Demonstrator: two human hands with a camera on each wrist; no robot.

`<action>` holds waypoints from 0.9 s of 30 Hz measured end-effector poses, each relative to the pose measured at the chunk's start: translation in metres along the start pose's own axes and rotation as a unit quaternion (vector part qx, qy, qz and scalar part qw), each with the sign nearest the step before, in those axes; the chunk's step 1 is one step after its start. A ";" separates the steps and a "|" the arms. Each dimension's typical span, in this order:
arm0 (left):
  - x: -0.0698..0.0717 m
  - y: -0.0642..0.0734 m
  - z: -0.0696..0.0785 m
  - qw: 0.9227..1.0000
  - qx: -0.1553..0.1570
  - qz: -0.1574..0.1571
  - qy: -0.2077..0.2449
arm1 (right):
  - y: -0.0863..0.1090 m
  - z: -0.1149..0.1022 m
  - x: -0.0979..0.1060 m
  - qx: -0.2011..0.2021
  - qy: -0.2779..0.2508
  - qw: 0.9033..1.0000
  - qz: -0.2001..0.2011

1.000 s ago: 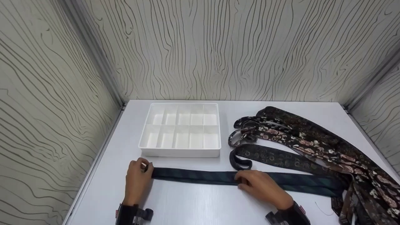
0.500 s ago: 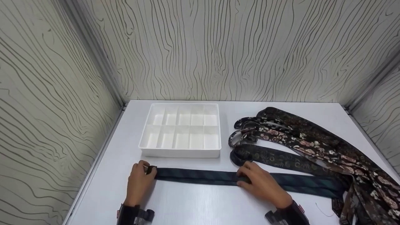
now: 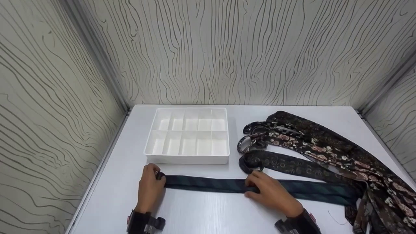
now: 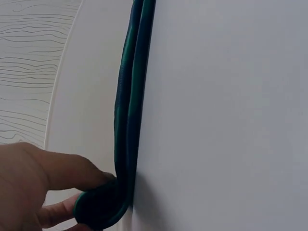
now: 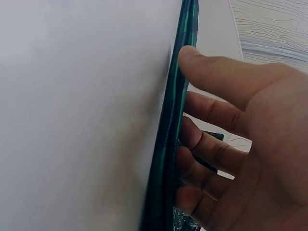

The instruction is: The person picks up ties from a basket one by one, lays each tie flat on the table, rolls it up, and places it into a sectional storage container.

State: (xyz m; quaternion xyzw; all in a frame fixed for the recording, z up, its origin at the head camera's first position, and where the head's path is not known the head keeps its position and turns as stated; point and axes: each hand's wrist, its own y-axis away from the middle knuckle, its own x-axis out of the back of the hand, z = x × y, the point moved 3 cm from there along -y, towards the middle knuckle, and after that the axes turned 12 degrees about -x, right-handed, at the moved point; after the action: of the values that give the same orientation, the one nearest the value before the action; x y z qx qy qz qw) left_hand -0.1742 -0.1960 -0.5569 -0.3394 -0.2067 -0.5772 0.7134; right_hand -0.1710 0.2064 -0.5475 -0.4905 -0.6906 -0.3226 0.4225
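A dark green and navy striped necktie [image 3: 204, 184] lies stretched from left to right along the front of the white table. At its left end my left hand [image 3: 151, 188] grips a small roll of the tie. In the left wrist view that rolled end [image 4: 98, 207] sits between thumb and fingers, with the doubled strip running away from it. Farther right, my right hand [image 3: 273, 196] pinches the tie near its middle. The right wrist view has the thumb [image 5: 192, 55] on one edge and the fingers along the other. The tie's right end runs under a heap of other ties.
A white box [image 3: 187, 159] with several compartments stands behind the tie, left of centre. Several dark floral neckties [image 3: 312, 148] spread over the right side, one patterned tie [image 3: 289, 164] close behind my right hand. Patterned wall panels [image 3: 208, 52] border the table.
My left hand has shifted a little to the right with the rolled end, shortening the flat stretch between the hands. My right hand has stayed nearly in place.
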 end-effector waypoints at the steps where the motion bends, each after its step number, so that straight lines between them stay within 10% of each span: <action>1: -0.002 0.000 0.003 1.000 -0.008 -0.001 0.002 | 0.000 0.000 0.000 0.000 0.000 1.000 -0.002; 20: 0.001 -0.001 0.005 0.987 -0.070 -0.141 0.038 | 0.000 -0.010 0.003 0.011 0.011 1.000 -0.008; 27: 0.006 0.003 -0.002 0.985 -0.093 -0.143 0.035 | -0.012 -0.045 -0.003 0.061 -0.011 0.998 -0.011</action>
State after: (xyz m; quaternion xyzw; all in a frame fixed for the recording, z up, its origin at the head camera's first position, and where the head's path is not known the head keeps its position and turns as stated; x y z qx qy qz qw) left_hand -0.1698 -0.2009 -0.5552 -0.3503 -0.1735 -0.7015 0.5959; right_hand -0.1701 0.1631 -0.5309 -0.4600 -0.7189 -0.2791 0.4400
